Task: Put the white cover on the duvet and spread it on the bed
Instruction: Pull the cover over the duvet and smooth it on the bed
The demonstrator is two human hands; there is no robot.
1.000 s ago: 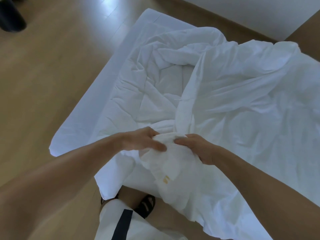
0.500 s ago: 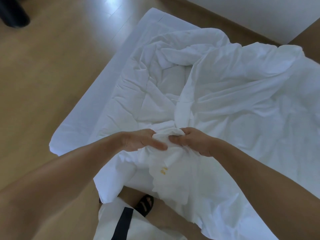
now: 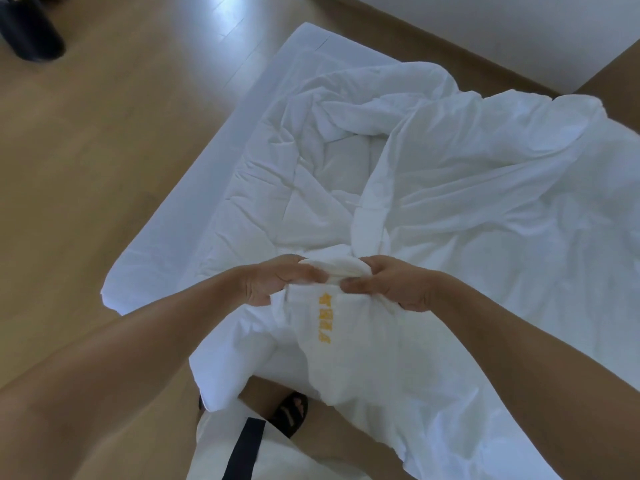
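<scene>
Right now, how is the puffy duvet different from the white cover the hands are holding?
The duvet looks thick and quilted with stitched lines; the cover looks thin with fine creases. The duvet lies untouched further up the bed; the cover's bunched corner is gripped by the left hand and right hand. Both are white and crumpled.

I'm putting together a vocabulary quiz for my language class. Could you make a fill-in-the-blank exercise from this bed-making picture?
1. The left hand and the right hand both grip a bunched corner of ___ fabric.
2. The lettering stitched below the hands is ___.
3. The crumpled duvet lies on the ___.
4. The sandal on the person's foot is ___.
Missing words: white; yellow; bed; black.
</scene>
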